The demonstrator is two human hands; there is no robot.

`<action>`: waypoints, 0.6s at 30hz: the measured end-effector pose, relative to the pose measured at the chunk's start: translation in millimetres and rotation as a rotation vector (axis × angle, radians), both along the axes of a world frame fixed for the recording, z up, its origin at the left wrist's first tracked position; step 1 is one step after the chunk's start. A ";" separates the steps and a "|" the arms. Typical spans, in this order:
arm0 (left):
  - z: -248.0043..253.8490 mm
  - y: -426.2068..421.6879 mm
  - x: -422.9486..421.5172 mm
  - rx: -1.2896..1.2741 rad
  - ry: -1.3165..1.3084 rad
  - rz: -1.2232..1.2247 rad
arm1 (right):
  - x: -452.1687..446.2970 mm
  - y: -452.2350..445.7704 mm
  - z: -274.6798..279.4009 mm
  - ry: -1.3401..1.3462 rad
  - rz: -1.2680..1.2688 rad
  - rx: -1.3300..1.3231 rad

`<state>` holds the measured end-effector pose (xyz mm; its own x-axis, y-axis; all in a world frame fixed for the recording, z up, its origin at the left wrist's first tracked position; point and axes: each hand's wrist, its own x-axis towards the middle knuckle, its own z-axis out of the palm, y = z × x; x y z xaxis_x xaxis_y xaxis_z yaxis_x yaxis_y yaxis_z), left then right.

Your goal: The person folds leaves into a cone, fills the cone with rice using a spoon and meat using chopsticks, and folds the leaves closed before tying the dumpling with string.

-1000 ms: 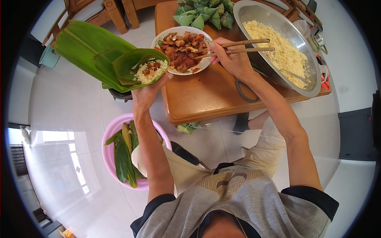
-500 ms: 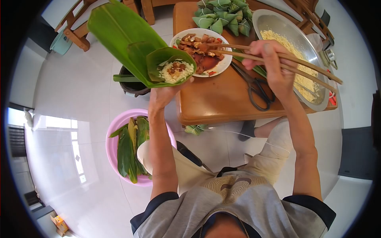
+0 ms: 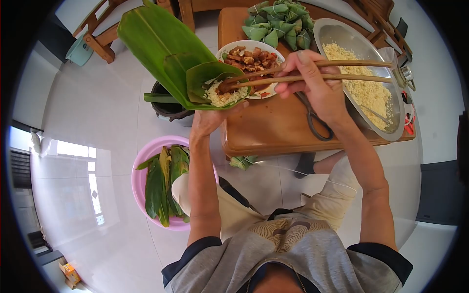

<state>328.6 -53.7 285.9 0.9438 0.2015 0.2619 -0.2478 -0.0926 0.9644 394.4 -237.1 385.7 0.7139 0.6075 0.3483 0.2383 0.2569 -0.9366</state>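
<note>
My left hand (image 3: 209, 120) is wrapped round the base of a cone folded from long green leaves (image 3: 156, 49). White rice (image 3: 222, 99) with some brown meat fills the cone's mouth. In my right hand (image 3: 312, 80) is a pair of chopsticks (image 3: 356, 63), their tips down in the cone holding or pressing a piece of meat. Behind the tips stands a white plate (image 3: 229, 45) of brown meat chunks (image 3: 249, 59) in dark sauce. Scissors (image 3: 317, 124) lie on the table beneath my right wrist, partly hidden.
The wooden table (image 3: 254, 132) also bears a pile of tied leaf dumplings (image 3: 281, 24) and a steel basin (image 3: 325, 30) of grain. A pink tub (image 3: 138, 195) of leaves (image 3: 155, 190) and a dark bin (image 3: 171, 110) stand on the floor.
My right hand has moved left and down, bringing the chopstick tips from the meat plate into the rice-filled cone. My left hand and the leaves have shifted slightly right.
</note>
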 end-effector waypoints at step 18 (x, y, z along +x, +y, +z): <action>7.3 17.2 -10.9 -0.214 -0.101 0.321 | 43.9 -15.5 -23.0 -1.109 -0.278 -0.275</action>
<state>317.7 -36.6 293.1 0.7956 0.5423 0.2701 -0.3334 0.0197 0.9426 438.2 -252.6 362.7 0.2221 0.6298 0.7443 0.9741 -0.1109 -0.1969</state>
